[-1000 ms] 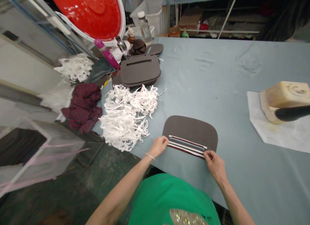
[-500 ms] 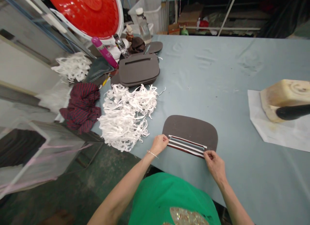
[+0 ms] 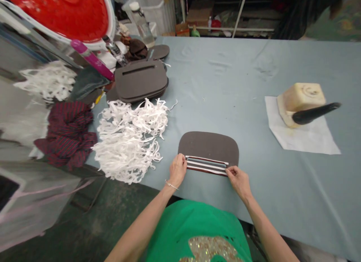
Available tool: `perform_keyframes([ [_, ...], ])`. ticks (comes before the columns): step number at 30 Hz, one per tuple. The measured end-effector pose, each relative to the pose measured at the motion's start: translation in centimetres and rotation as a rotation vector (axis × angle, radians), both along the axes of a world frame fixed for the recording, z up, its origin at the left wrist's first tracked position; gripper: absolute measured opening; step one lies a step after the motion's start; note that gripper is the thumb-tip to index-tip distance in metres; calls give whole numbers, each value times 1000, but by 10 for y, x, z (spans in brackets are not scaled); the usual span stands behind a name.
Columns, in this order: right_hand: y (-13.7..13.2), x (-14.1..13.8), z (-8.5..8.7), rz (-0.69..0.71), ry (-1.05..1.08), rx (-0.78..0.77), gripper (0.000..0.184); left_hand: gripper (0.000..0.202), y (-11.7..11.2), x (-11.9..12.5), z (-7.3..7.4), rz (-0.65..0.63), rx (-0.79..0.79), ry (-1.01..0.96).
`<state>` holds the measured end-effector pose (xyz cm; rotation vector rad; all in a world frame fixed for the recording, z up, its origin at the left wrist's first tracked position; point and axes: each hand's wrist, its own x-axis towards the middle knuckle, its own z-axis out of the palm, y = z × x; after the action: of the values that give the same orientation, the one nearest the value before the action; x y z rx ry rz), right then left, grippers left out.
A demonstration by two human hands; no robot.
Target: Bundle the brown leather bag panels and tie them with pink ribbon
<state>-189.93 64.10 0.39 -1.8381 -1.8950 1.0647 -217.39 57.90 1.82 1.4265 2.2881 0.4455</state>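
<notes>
A dark grey-brown panel (image 3: pixel 208 142) with rounded corners lies flat near the table's front edge. A long narrow slot is cut through its lower part, edged in dark red. White strips (image 3: pixel 206 170) run lengthwise along the slot's upper and lower sides. My left hand (image 3: pixel 177 170) is closed in a pinch at the left ends of the lower strips. At their right end, the thumb and fingers of my right hand (image 3: pixel 239 182) are pinched on the lowest white strip, close against the panel. My fingertips partly cover the strip ends.
Left of the panel lies a heap of loose white strips (image 3: pixel 126 149). Behind it are stacked slotted panels (image 3: pixel 142 81), a magenta tube-like object (image 3: pixel 91 59) and a clear bottle (image 3: pixel 142 25). A cream container (image 3: pixel 301 98) with a black-handled tool (image 3: pixel 316 113) stands on white paper (image 3: pixel 307 140) at right.
The view has swung to the right, so everything appears further left. Both hands keep their pinch at the strip's ends, and the panel looks unmoved on the table.
</notes>
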Motion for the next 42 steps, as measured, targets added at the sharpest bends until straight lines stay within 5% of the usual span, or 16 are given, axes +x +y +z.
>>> perform_keyframes([
  [10,0,1,-3,-19,-25,37,21,30,-26,8,-9,-278,162,246],
  [17,1,-4,-2,-43,-98,38,18,42,-38,18,8,-396,46,357],
  [26,-1,-12,-4,-68,-231,53,14,51,-43,34,10,-362,-1,401],
  [32,-1,-13,-9,-53,-296,84,16,49,-36,23,11,-382,17,404],
  [38,-6,-24,0,50,-361,216,18,45,-22,16,10,-410,63,365],
  [42,-11,-42,10,361,-309,341,35,52,-21,32,6,-439,77,334],
])
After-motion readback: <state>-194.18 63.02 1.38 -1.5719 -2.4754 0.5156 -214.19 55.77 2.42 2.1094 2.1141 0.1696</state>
